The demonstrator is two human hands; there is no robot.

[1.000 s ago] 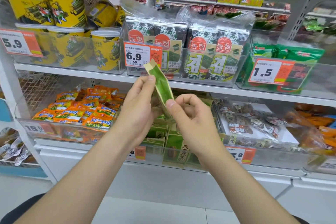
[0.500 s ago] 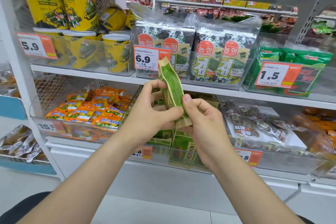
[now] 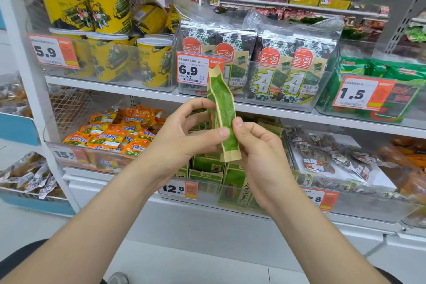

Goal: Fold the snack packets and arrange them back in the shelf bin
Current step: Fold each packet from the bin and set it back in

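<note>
While I watch through the head camera, both of the person's bare hands are raised in front of a shop shelf, holding one green snack packet (image 3: 222, 110) between them. The packet stands almost upright, folded lengthwise into a narrow strip with tan edges, its top end in front of the 6.9 price tag (image 3: 196, 71). The left hand (image 3: 184, 136) is closed on the packet, thumb tip pressed against its front face about midway down. The right hand (image 3: 258, 145) is closed on it too, thumb tip touching the packet's right edge at nearly the same height, fingers curled behind the lower part.

Directly behind and below the hands sits the clear shelf bin (image 3: 207, 191) on the lower shelf, holding more green packets (image 3: 235, 189) standing upright, with a 12.8 price tag (image 3: 178, 189) on its front. To its left lies a bin of orange packets (image 3: 115, 132). On the shelf above stand yellow tubs (image 3: 103, 7) at the left and seaweed packs (image 3: 285, 64) behind the held packet
</note>
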